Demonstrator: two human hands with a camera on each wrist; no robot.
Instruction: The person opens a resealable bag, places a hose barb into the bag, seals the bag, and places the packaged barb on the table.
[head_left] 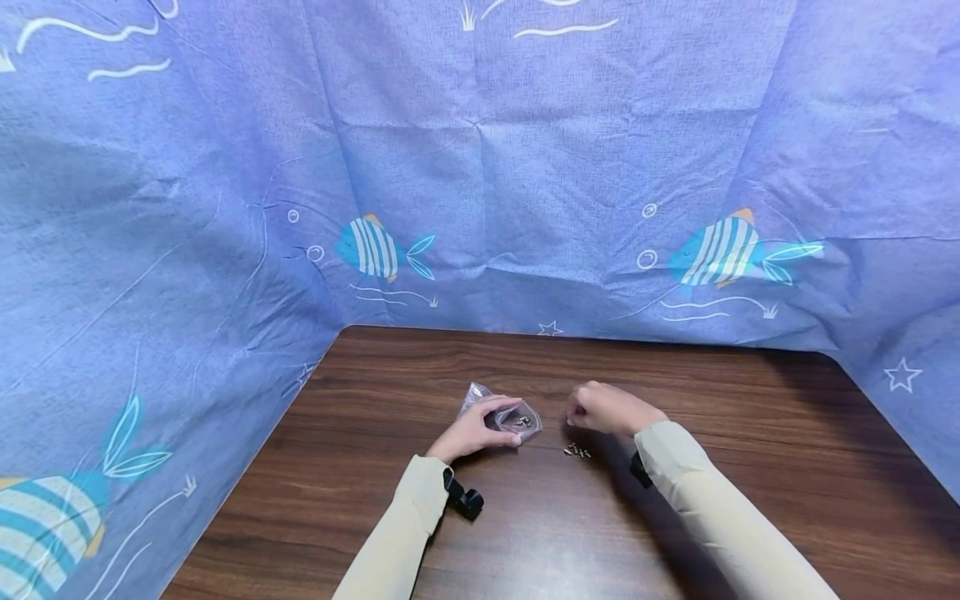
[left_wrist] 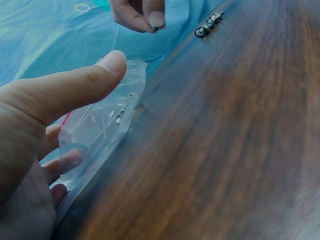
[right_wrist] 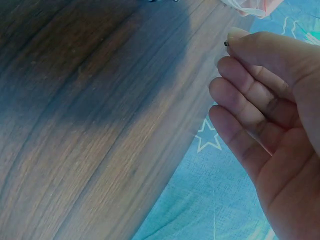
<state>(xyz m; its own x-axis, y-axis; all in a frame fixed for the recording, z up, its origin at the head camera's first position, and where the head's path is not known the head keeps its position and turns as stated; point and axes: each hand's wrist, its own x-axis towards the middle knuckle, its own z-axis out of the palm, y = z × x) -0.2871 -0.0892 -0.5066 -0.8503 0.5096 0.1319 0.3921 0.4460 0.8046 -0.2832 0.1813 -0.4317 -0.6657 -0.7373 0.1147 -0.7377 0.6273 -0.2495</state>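
Note:
My left hand (head_left: pixel 467 433) holds a clear plastic zip bag (left_wrist: pixel 97 132), its thumb on one side and its fingers curled at the other, the mouth gaping. A few small metal screws (head_left: pixel 523 422) lie inside the bag. Right of the bag, my right hand (head_left: pixel 611 408) is raised a little over the table, pinching one tiny dark metal screw (right_wrist: pixel 226 43) between thumb and forefinger. That screw is mostly hidden by the fingertips. On the table just below the right hand sits a small heap of loose screws (left_wrist: pixel 208 26).
The brown wood-grain table (head_left: pixel 360 400) has rounded far corners. Blue cloth (head_left: pixel 555 183) printed with fish hangs behind it and along its sides. Each wrist carries a black strap-on device, the left one (head_left: pixel 468 503) close to the tabletop.

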